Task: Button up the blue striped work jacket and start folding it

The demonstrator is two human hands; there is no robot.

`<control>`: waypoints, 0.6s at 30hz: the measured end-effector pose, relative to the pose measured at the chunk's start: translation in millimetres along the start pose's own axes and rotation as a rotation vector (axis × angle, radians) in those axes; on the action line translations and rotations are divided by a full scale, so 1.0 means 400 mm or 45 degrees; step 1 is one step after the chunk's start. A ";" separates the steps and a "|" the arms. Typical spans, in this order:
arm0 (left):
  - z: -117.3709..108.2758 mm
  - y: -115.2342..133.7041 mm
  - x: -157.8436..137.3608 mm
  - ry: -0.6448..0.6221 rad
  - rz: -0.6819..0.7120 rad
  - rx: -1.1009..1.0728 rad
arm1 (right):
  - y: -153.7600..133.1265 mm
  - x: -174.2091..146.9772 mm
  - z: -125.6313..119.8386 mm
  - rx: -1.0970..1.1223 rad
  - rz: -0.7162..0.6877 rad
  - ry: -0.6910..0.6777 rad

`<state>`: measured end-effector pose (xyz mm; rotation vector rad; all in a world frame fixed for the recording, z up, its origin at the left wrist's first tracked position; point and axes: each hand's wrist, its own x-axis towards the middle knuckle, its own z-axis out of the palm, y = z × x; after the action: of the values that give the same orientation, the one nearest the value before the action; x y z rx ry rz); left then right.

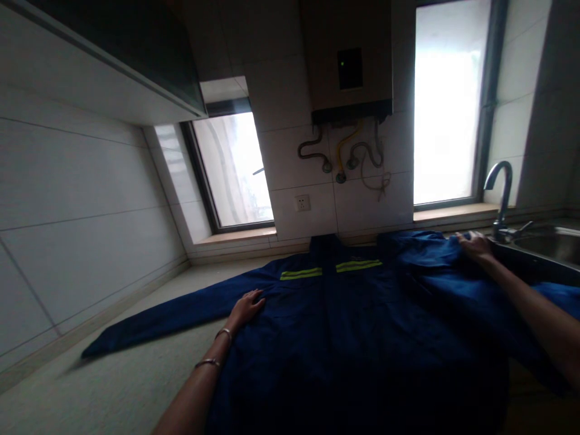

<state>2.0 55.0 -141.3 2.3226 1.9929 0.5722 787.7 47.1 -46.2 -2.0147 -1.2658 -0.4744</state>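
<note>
A dark blue work jacket (pixel 362 326) with yellow-green reflective strips across the chest lies spread over the counter, collar toward the wall. One sleeve (pixel 181 311) stretches out flat to the left. My left hand (pixel 247 307) rests on the jacket's left side below that shoulder, fingers extended and lying on the cloth. Over at the right, my right hand (pixel 475 246) has its fingers bent onto bunched fabric near the other shoulder, close to the sink. Folds run through the cloth there, and my right forearm passes over the right sleeve. Two bracelets circle my left wrist and forearm.
At the right stand a chrome faucet (pixel 502 199) and a metal sink (pixel 555 241). The pale counter (pixel 136 374) meets a tiled wall with a socket (pixel 302 203). A water heater (pixel 351 60) with hoses hangs between two windows; a cabinet (pixel 113 54) overhangs the left.
</note>
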 end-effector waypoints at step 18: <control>0.004 -0.005 0.001 -0.005 0.044 0.040 | -0.441 -0.529 -0.045 0.242 -1.687 -0.601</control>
<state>0.7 56.2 -143.4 2.3785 1.9780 0.5411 535.6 -50.7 -102.1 -0.8839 -2.7406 -0.4121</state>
